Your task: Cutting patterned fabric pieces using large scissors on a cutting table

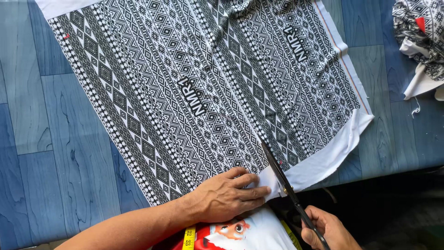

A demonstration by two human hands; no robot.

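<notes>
Plainly, only the head view is on hand, so every item below comes from it:

- Head view, the cloth: a black-and-white patterned fabric (199,88) lies spread flat on a blue wood-grain table (41,153), running from about 11 o'clock down to 5 o'clock. Spread this way, its near edge sits at the table's rim, within easy reach of both hands.
- Head view, the left hand (226,196): it lies palm down, fingers stretched flat and together, on the fabric's near edge at about 6 o'clock. It grips nothing; it seems to press the cloth still so that the edge does not slide or bunch just beside the blades.
- Head view, the right hand (328,230): at about 5 o'clock, off the table's edge, it is closed round the handles of a pair of dark scissors (284,183).
- Head view, the scissors: the blades point toward 11 o'clock and lie over the white border (323,162) and into the printed part, just right of the left fingertips; how far apart the blades stand I cannot tell.
- Head view, the rest: a yellow tape measure (188,238) hangs at 6 o'clock over the person's printed shirt (249,231), and a heap of matching fabric scraps (421,41) lies well apart at 2 o'clock, out of the working area.
</notes>
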